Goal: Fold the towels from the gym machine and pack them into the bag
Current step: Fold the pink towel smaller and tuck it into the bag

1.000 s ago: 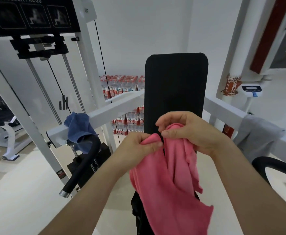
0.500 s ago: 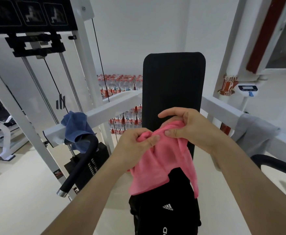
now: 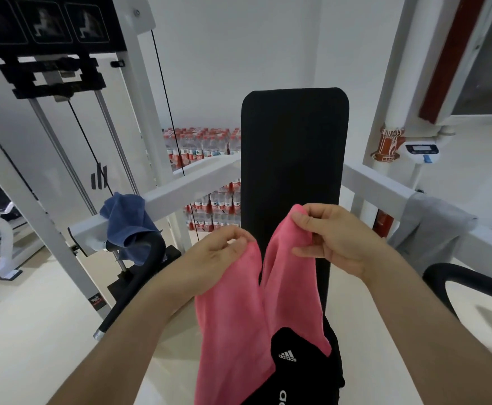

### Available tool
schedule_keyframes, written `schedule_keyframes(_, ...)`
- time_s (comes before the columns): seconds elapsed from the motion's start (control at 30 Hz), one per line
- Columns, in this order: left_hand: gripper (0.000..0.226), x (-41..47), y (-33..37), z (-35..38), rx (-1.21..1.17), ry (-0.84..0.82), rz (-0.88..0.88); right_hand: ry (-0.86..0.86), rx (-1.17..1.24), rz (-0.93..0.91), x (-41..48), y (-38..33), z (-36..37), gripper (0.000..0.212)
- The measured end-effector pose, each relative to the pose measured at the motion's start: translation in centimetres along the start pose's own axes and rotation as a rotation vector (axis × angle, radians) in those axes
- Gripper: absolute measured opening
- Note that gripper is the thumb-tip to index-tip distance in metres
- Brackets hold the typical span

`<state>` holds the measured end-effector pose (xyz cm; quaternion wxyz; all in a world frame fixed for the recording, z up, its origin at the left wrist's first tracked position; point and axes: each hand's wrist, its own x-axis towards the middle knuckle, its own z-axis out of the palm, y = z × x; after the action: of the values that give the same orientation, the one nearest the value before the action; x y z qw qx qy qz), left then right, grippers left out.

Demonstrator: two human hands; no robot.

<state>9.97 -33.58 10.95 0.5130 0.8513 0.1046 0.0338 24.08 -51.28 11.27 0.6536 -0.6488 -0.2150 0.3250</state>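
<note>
I hold a pink towel (image 3: pixel 233 323) up in front of the black backrest (image 3: pixel 294 159) of the gym machine. My left hand (image 3: pixel 215 252) pinches one top corner and my right hand (image 3: pixel 335 238) pinches the other, with a gap between the two. The cloth hangs down in two lobes over a black bag (image 3: pixel 300 369) with a white logo on the seat below. A blue towel (image 3: pixel 128 223) is draped over the machine's left white arm, and a grey towel (image 3: pixel 431 229) hangs over the right arm.
White frame bars (image 3: pixel 180 188) run out to both sides of the backrest, each ending in a black curved handle (image 3: pixel 133 285). The weight stack and cables stand at the left. Packs of water bottles (image 3: pixel 207 147) are stacked against the far wall.
My hands have moved apart, each keeping a corner, so the bunched pink towel now spreads into two hanging halves. More of the black bag shows beneath it.
</note>
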Motion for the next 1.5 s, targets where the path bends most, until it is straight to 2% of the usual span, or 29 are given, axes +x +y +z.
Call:
schedule_keyframes(0.1,0.02,-0.6,1.3,-0.2,-0.199,-0.195,0.132,0.114,-0.059,-0.09,0.2,0.6,0.7,0.021)
schedule_keyframes(0.17,0.014,-0.6,2.3,0.1,-0.342,-0.181,0.237,0.108,-0.033,-0.13,0.1,0.7,1.3,0.021)
schedule_keyframes(0.23,0.012,-0.1,3.3,0.7,-0.42,-0.043,0.277,0.08,-0.007,-0.157,-0.3,0.8,2.0,0.022)
schedule_keyframes(0.37,0.013,1.8,3.3,1.6,-0.263,0.399,0.258,0.009,0.118,-0.168,-1.1,1.2,3.0,0.025)
schedule_keyframes(0.47,0.017,2.4,2.9,2.1,-0.246,0.507,0.248,0.048,0.187,-0.154,-1.3,1.3,3.3,0.025)
schedule_keyframes(0.57,0.02,2.7,2.6,2.3,-0.24,0.542,0.267,0.109,0.163,-0.147,-1.2,1.3,3.2,0.026)
schedule_keyframes(0.7,0.026,3.1,2.5,2.6,-0.19,0.531,0.355,0.029,0.001,-0.209,-1.6,1.1,3.1,0.041)
schedule_keyframes(0.9,0.025,3.5,2.4,2.3,-0.072,0.506,0.501,0.094,-0.145,-0.375,-1.7,0.5,3.4,0.018)
schedule_keyframes(0.97,0.008,3.2,2.2,1.8,-0.13,0.396,0.414,0.141,-0.202,-0.443,-1.6,0.1,3.1,0.015)
schedule_keyframes(1.0,0.01,2.9,2.0,1.3,-0.169,0.28,0.309,0.177,-0.235,-0.475,-1.4,0.0,2.5,0.015)
schedule_keyframes(1.03,0.023,2.6,1.4,0.8,-0.174,0.142,0.164,0.225,-0.277,-0.506,-1.2,-0.3,1.7,0.015)
schedule_keyframes(1.07,0.033,2.3,0.6,0.3,-0.124,-0.004,0.034,0.289,-0.328,-0.541,-0.8,-0.5,0.6,0.016)
schedule_keyframes(1.13,0.04,1.9,-1.6,-0.3,0.272,-0.173,-0.093,0.436,-0.48,-0.608,-0.1,-1.1,-1.7,0.017)
schedule_keyframes(1.2,0.04,1.6,-3.6,-0.5,0.805,-0.221,-0.076,0.555,-0.701,-0.626,0.3,-1.2,-3.6,0.019)
schedule_keyframes(1.23,0.042,1.6,-4.1,-0.4,1.008,-0.211,-0.051,0.589,-0.808,-0.604,0.6,-1.0,-4.2,0.02)
schedule_keyframes(1.27,0.054,1.7,-4.5,-0.4,1.145,-0.176,-0.04,0.617,-0.889,-0.568,0.9,-0.7,-4.6,0.02)
schedule_keyframes(1.33,0.087,1.9,-5.1,-0.9,1.241,-0.064,-0.019,0.662,-0.94,-0.483,1.5,0.4,-5.2,0.022)
schedule_keyframes(1.37,0.081,1.9,-5.4,-1.2,1.195,0.02,0.033,0.671,-0.92,-0.449,1.7,0.8,-5.4,0.022)
schedule_keyframes(1.43,0.058,1.7,-5.6,-2.2,1.05,0.203,0.291,0.677,-0.782,-0.397,2.1,1.5,-5.6,0.019)
schedule_keyframes(1.5,0.05,1.6,-5.9,-3.1,1.109,0.333,0.499,0.638,-0.462,-0.331,2.3,2.1,-5.5,0.016)
